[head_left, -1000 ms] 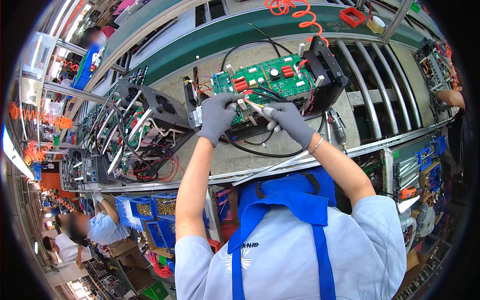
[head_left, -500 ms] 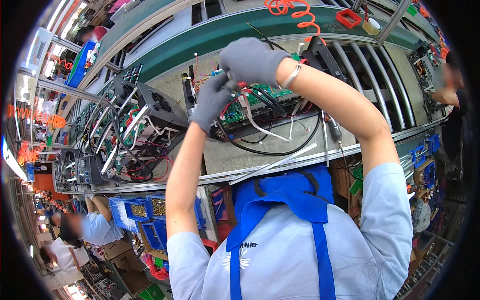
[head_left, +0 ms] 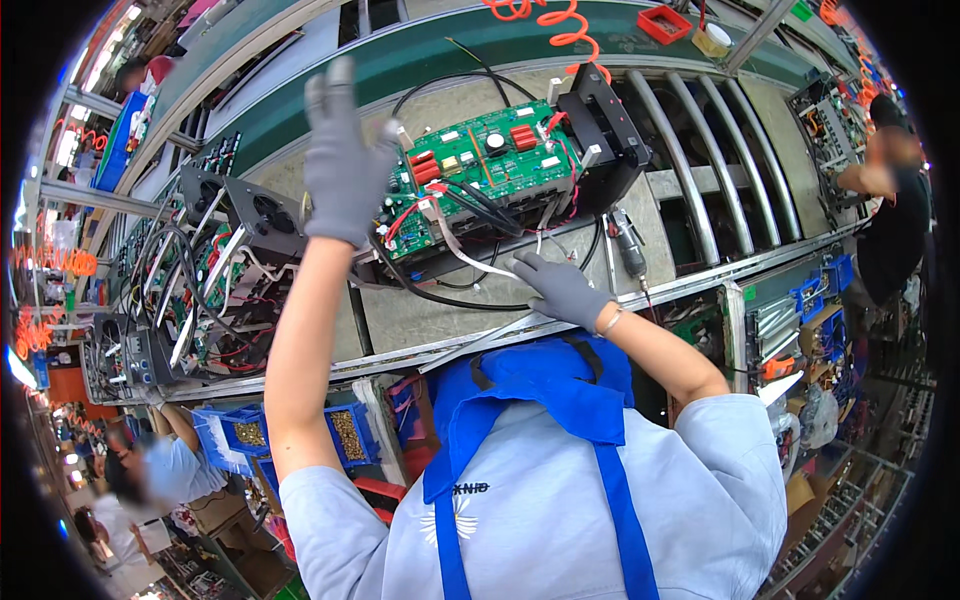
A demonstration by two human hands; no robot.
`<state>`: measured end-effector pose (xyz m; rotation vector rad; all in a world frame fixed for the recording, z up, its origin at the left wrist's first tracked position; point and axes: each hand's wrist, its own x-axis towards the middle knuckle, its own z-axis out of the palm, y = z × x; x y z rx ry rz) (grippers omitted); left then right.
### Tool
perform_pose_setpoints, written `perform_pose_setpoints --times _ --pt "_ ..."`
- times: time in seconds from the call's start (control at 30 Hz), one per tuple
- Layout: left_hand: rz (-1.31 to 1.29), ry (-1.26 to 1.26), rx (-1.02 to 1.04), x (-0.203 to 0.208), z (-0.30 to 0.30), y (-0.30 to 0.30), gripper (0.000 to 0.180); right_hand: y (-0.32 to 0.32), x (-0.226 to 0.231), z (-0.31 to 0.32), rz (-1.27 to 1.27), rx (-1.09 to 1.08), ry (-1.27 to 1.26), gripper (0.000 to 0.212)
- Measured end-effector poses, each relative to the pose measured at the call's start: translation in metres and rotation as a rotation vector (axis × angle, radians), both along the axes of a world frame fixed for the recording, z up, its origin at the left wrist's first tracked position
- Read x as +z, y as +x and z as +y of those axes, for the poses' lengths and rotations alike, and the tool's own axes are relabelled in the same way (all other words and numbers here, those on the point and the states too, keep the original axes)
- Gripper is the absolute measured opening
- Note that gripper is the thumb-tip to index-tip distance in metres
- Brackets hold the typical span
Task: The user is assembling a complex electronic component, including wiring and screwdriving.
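A green circuit board (head_left: 487, 150) with red and black parts lies on the metal bench in front of me, a black housing (head_left: 605, 135) at its right end. My left hand (head_left: 345, 175), in a grey glove, is over the unit's left end, its fingers stretched toward the far side and holding nothing I can see. My gloved right hand (head_left: 565, 290) is low at the bench's near side with fingers apart. Its fingertips are close to a white cable (head_left: 470, 258); whether they touch it I cannot tell. A black cable (head_left: 440, 298) loops along the near side.
A powered screwdriver (head_left: 630, 248) lies right of the unit, beside metal rollers (head_left: 690, 165). More open units with wires (head_left: 215, 260) stand to the left. Blue bins of small metal parts (head_left: 345, 435) hang below the bench edge. Other people work at both sides.
Both hands were together over the board's left part. They have separated: the left moved left and stretched its fingers, and the right came down toward me, uncovering the board.
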<state>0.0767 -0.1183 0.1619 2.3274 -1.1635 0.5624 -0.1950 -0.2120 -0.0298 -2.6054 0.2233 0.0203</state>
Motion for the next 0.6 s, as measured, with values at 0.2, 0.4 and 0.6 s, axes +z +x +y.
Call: perform_pose_setpoints --times 0.2,0.4,0.6 --pt "0.512 0.053 -0.481 -0.038 -0.028 -0.105 0.046 -0.014 -0.008 0.001 -0.203 -0.223 0.184 0.059" --pt "1.063 0.007 -0.511 -0.136 -0.075 -0.142 0.051 -0.014 -0.024 -0.003 -0.057 -0.152 0.177 0.058" --pt "0.524 0.294 -0.442 -0.128 -0.063 -0.122 0.031 -0.037 0.014 -0.05 -0.298 -0.321 0.114 0.028"
